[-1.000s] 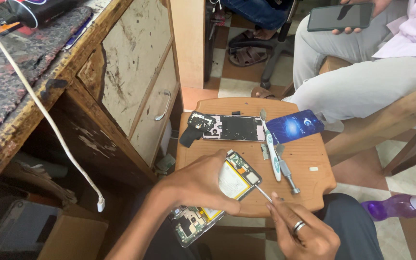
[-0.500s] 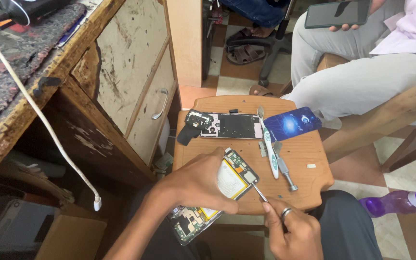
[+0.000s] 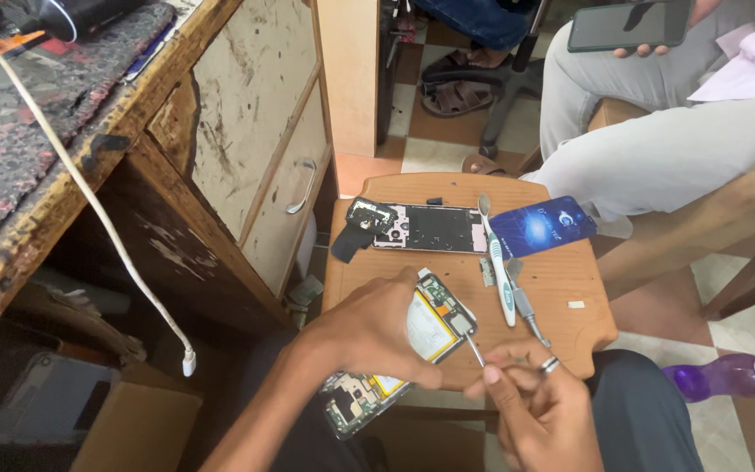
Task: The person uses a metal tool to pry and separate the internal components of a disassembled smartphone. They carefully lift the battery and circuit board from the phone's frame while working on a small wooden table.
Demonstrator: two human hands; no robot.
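My left hand (image 3: 369,336) grips an opened phone (image 3: 430,325) with its battery and circuit board showing, tilted over the near edge of a small wooden stool (image 3: 561,288). My right hand (image 3: 530,402), a ring on one finger, pinches a thin metal tool (image 3: 475,351) whose tip touches the phone's upper end. On the stool lie a bare phone frame (image 3: 425,227), a toothbrush (image 3: 498,271), a blue phone back cover (image 3: 542,225), a small metal part (image 3: 488,271) and another slim metal tool (image 3: 526,310).
A worn wooden desk with drawers (image 3: 246,157) stands to the left, a white cable (image 3: 107,236) hanging from it. A seated person (image 3: 683,140) at upper right holds a dark phone (image 3: 626,24). A purple bottle (image 3: 727,376) lies on the floor. A cardboard box (image 3: 133,428) sits lower left.
My right hand has drawn down and a little left, closer to me, still holding the tool against the phone. The left hand keeps its grip almost unmoved.
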